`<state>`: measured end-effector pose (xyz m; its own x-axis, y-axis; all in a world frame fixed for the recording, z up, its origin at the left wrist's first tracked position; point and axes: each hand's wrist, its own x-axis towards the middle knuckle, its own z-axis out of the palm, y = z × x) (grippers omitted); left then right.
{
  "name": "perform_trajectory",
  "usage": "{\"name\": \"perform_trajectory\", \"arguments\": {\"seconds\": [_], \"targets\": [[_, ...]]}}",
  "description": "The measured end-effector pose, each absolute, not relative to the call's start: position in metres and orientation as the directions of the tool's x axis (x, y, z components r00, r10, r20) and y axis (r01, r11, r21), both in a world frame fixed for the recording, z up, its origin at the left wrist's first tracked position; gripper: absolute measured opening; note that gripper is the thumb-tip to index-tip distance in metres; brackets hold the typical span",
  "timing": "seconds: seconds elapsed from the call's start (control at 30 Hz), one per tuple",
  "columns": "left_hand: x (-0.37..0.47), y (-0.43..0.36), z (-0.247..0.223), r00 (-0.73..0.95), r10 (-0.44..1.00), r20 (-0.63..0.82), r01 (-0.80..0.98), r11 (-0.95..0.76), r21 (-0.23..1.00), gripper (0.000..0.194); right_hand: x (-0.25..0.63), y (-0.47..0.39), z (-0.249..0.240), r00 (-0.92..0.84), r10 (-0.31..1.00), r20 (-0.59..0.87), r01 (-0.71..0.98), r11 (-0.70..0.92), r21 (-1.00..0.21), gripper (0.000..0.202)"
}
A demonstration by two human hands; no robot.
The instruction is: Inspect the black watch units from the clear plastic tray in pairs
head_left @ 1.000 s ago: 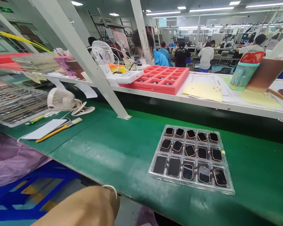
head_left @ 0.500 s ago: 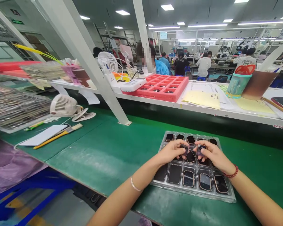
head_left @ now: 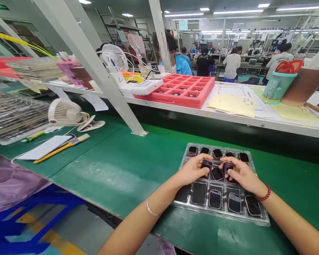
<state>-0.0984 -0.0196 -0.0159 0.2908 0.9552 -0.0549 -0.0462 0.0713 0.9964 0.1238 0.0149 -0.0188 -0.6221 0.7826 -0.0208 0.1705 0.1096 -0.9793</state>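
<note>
Two small watch-like pieces with dark, glossy faces and thin coppery rims are held over the middle of a clear tray [head_left: 220, 212], one per hand. The left hand [head_left: 189, 171] pinches the left watch-like piece [head_left: 206, 164] between thumb and fingers; the right hand [head_left: 244, 175] pinches the right watch-like piece [head_left: 228, 167] the same way. The two hands are near each other, fingertips turned inward.

Each piece looks light, stiff and compact, probably slick on its polished face and easy to scratch or chip if it knocks against its neighbour. The rim seems the best hold: thumb on one edge, fingertips on the opposite one, with little pressure on the glass. The tray looks thin and somewhat flexible, so it would likely want support from both sides.

Around and below the hands, similar pieces lie in the tray's compartments, some askew. The tray rests on a green bench [head_left: 117, 170]. Well apart, toward the person's left, lie a flat brush [head_left: 61, 151] and a small fan [head_left: 65, 112]. Beyond the tray, a white shelf [head_left: 228, 116] carries a red compartmented tray [head_left: 206, 95].
</note>
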Motion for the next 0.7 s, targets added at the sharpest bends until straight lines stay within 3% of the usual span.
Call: {"name": "perform_trajectory", "arguments": {"seconds": [0.5, 0.7], "targets": [[-0.1002, -0.0213, -0.0113, 0.278, 0.959, -0.055, -0.026, 0.064, 0.998, 0.034, 0.1247, 0.0131, -0.0186, -0.625, 0.781, 0.008, 0.159, 0.136, -0.978, 0.032], [-0.1032, -0.0207, -0.0108, 0.265, 0.964, -0.034, -0.088, 0.060, 0.994, 0.051, 0.1279, 0.0187, -0.0177, -0.590, 0.808, 0.009, 0.032, 0.035, -0.999, 0.052]]}}
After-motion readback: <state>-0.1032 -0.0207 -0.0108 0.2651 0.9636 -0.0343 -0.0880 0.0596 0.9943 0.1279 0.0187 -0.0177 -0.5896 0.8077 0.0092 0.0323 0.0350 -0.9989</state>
